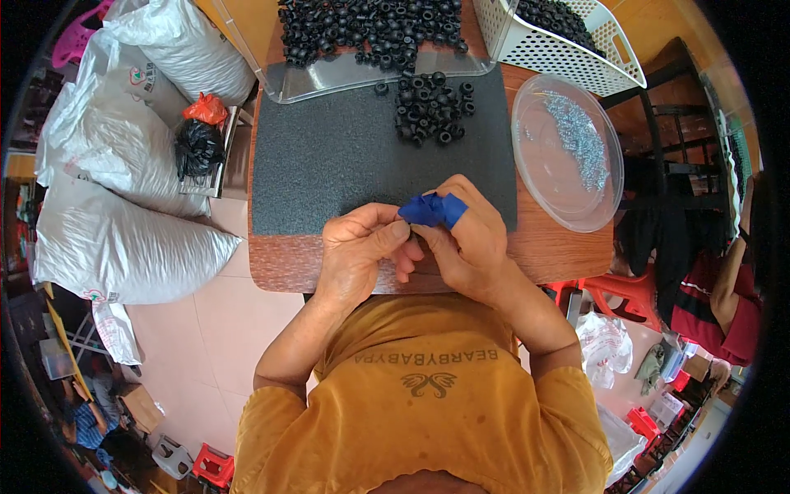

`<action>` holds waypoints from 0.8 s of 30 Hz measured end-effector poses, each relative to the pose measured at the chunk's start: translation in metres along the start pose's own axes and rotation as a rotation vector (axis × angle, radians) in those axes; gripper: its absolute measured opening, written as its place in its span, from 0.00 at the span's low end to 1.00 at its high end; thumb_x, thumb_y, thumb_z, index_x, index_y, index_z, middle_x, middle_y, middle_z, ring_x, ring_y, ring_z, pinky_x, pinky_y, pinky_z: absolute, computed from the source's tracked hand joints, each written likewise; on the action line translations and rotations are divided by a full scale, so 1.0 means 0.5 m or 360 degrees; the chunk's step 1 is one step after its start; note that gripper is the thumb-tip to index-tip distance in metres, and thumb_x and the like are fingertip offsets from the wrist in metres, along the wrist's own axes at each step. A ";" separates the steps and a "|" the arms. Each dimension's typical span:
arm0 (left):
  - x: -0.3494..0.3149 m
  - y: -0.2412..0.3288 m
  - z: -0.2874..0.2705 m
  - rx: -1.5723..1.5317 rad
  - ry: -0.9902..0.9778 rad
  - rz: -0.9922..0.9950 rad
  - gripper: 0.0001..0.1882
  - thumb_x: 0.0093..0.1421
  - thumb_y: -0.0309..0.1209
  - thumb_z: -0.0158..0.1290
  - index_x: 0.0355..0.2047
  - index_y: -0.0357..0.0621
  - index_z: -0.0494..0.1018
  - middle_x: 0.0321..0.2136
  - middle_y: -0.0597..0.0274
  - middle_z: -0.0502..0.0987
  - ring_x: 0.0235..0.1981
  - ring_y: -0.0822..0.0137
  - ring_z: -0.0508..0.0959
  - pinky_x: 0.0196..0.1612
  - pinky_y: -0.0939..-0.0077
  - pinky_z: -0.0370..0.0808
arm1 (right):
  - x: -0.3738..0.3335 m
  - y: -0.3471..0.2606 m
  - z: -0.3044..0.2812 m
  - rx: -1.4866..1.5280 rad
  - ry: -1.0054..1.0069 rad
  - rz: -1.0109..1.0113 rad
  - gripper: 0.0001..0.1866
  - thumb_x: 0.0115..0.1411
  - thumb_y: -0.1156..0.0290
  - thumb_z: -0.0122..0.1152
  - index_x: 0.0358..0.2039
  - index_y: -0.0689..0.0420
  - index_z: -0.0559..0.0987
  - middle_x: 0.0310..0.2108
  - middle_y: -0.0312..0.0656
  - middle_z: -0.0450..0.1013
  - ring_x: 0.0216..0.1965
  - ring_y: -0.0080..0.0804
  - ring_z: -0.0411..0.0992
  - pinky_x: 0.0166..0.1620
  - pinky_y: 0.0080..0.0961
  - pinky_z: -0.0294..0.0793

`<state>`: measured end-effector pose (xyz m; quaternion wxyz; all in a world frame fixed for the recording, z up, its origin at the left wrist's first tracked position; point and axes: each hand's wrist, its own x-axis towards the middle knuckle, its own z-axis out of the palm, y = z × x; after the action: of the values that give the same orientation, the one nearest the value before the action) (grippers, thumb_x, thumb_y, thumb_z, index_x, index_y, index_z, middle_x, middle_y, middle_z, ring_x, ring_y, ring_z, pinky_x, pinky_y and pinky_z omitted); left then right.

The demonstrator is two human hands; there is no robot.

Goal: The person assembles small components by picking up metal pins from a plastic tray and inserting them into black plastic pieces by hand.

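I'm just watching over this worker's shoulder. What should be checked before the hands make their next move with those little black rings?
1. Both hands together at the mat's near edge: ok. Left hand and right hand meet there.
2. Blue finger wrap on the right hand's fingertips: ok.
3. A ring actually in the grip: cannot tell, the fingers hide it.
4. Loose rings on the grey mat ahead of the hands: ok.
5. Clear dish holding small metal parts, on the right: ok.
6. Tray of rings at the far edge: ok.
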<state>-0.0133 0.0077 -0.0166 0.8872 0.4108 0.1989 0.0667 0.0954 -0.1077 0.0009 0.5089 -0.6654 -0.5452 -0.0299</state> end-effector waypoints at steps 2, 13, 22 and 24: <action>-0.001 0.004 0.005 -0.0049 0.0089 -0.0028 0.07 0.56 0.24 0.51 0.33 0.30 0.72 0.22 0.51 0.76 0.16 0.69 0.74 0.17 0.80 0.72 | -0.002 -0.002 -0.001 0.0034 0.0013 0.0028 0.12 0.41 0.83 0.58 0.31 0.63 0.74 0.26 0.47 0.68 0.27 0.45 0.66 0.28 0.33 0.66; 0.004 0.002 0.017 -0.0021 0.0294 0.0224 0.05 0.54 0.22 0.52 0.30 0.32 0.73 0.24 0.60 0.75 0.20 0.73 0.73 0.24 0.83 0.71 | -0.004 -0.002 0.003 -0.0254 -0.0120 0.0177 0.20 0.41 0.69 0.66 0.33 0.65 0.71 0.31 0.50 0.69 0.31 0.48 0.67 0.33 0.38 0.67; 0.001 0.001 0.016 0.0282 0.0337 0.0275 0.06 0.53 0.23 0.53 0.30 0.33 0.74 0.23 0.68 0.73 0.24 0.82 0.68 0.27 0.89 0.65 | -0.003 0.009 0.019 -0.0554 -0.0142 -0.0205 0.15 0.33 0.75 0.63 0.18 0.60 0.65 0.22 0.46 0.63 0.22 0.43 0.63 0.24 0.34 0.62; 0.001 0.002 0.015 0.0338 0.0352 0.0240 0.05 0.53 0.23 0.53 0.30 0.33 0.74 0.23 0.68 0.73 0.24 0.82 0.68 0.27 0.90 0.64 | -0.001 0.016 0.018 -0.0553 -0.0156 -0.0259 0.15 0.32 0.76 0.63 0.16 0.59 0.62 0.20 0.45 0.61 0.20 0.41 0.61 0.22 0.33 0.60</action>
<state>-0.0096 0.0033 -0.0115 0.8040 0.5062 0.2699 0.1565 0.0967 -0.1007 -0.0089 0.3553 -0.6977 -0.6079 -0.1322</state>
